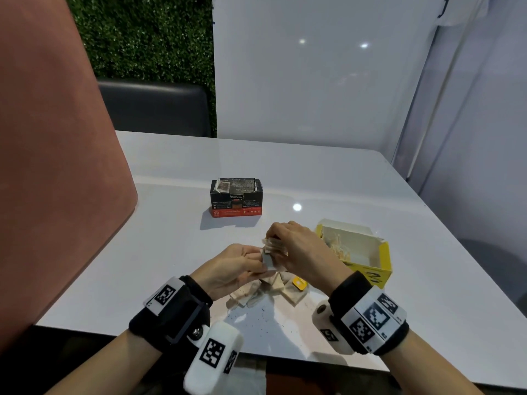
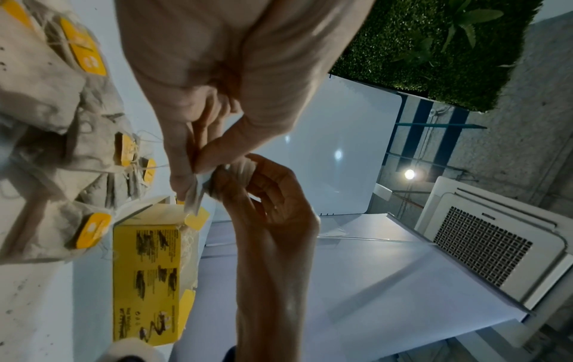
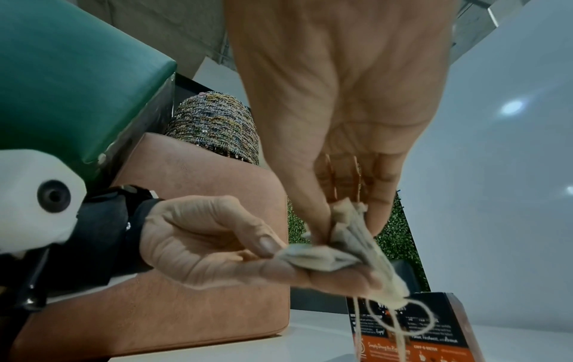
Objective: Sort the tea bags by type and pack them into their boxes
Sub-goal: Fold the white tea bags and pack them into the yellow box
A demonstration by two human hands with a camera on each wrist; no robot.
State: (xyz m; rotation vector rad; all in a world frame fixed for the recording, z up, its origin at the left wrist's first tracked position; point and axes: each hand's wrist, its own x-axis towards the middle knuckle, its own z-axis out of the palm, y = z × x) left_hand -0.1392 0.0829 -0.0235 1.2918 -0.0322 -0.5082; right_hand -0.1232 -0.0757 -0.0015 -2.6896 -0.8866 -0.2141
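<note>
Over the table's middle, my left hand (image 1: pixel 258 259) and right hand (image 1: pixel 275 236) together hold a small bundle of beige tea bags (image 1: pixel 273 248). My left thumb and fingers (image 3: pixel 266 247) pinch one bag (image 3: pixel 313 258). My right fingertips (image 3: pixel 322 220) pinch the bunched bags (image 3: pixel 350 220) from above, and a string dangles below them. Under the hands lies a pile of loose tea bags (image 1: pixel 273 289) with yellow tags (image 2: pixel 93 229). An open yellow box (image 1: pixel 368 260) with strings inside stands to the right. A black and red box (image 1: pixel 236 199) holding dark sachets stands farther back.
The white table (image 1: pixel 328 178) has tea dust scattered near its front edge (image 1: pixel 256 315). A brown padded seat back (image 1: pixel 57 166) rises on the left and a white wall panel (image 1: pixel 313 81) stands behind the table.
</note>
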